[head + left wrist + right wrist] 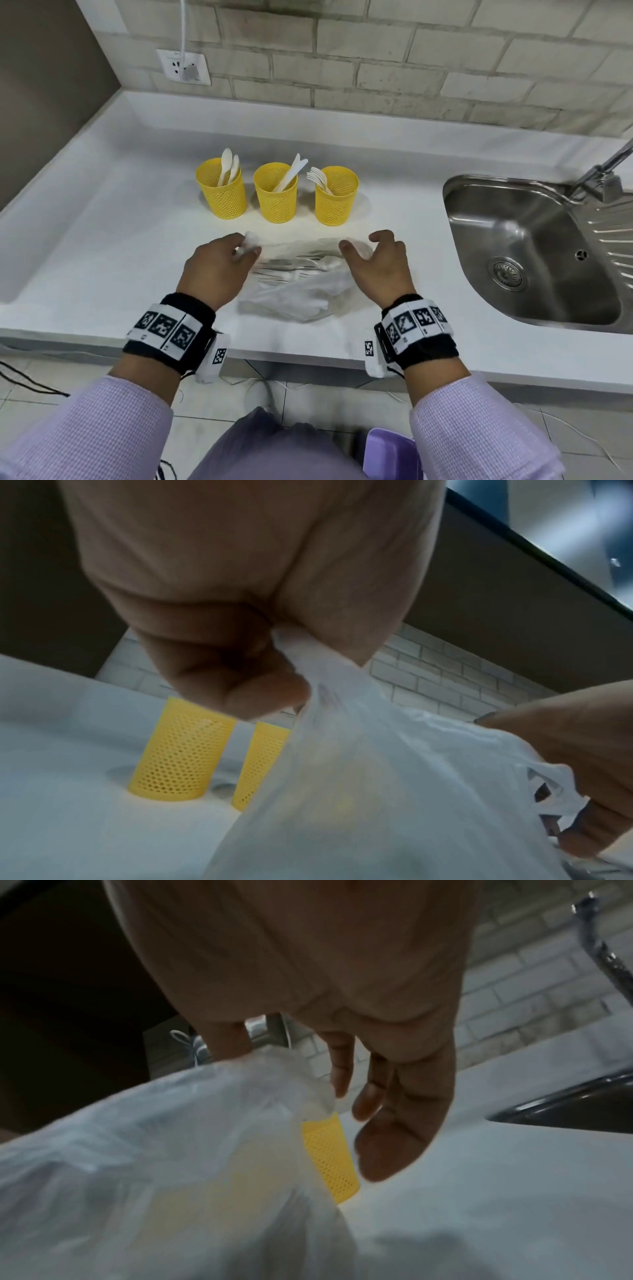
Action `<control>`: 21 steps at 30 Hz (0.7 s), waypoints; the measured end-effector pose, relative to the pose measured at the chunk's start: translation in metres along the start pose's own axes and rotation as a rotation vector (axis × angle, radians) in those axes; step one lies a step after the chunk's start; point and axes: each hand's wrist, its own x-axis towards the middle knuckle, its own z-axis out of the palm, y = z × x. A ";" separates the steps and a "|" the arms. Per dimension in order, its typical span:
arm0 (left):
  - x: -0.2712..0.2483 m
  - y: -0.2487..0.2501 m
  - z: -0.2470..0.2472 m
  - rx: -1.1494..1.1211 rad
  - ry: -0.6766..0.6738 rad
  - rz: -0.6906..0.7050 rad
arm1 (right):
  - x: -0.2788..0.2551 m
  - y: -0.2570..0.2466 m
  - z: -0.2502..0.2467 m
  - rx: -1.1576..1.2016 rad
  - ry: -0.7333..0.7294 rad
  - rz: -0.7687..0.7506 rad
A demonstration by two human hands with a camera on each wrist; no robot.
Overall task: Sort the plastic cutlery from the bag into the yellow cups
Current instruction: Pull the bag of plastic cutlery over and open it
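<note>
1. My left hand [219,263] pinches one handle of the bag [301,287] between thumb and curled fingers. I hold it this way so the thin plastic is lifted off the cutlery and the mouth stays spread instead of collapsing.

2. My right hand [376,263] is at the opposite side of the bag's mouth, fingers loosely spread and relaxed. The thumb seems to be touching the other handle, but the wrist view is blurred, so I will not say it has a real hold. I judge it is there to pull the opening wider or to reach in.

3. The bag lies on the counter [102,240] between my hands, just in front of the three cups. The cutlery [294,269] still to sort shows through the plastic, lying flat inside.

4. The left cup [222,195] holds spoons, the middle cup [275,195] holds knives, and the right cup [336,197] holds forks. They stand upright in a row, close to the bag, so each piece has a short trip and each kind has its own place.

5. Some pieces are sorted, more remain. My next move needs one hand free to draw a piece out while the other keeps the bag open.

6. The sink [534,246] is off to my right, well apart from the bag.
</note>
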 end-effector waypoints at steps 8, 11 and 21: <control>0.006 0.007 0.009 -0.592 0.119 -0.252 | 0.004 0.013 0.010 0.626 0.094 -0.006; 0.015 -0.005 0.014 -1.291 -0.039 -0.610 | 0.006 0.015 0.012 1.054 0.011 0.198; 0.005 -0.019 0.021 -0.984 -0.235 -0.611 | 0.010 0.028 0.015 0.884 -0.135 0.322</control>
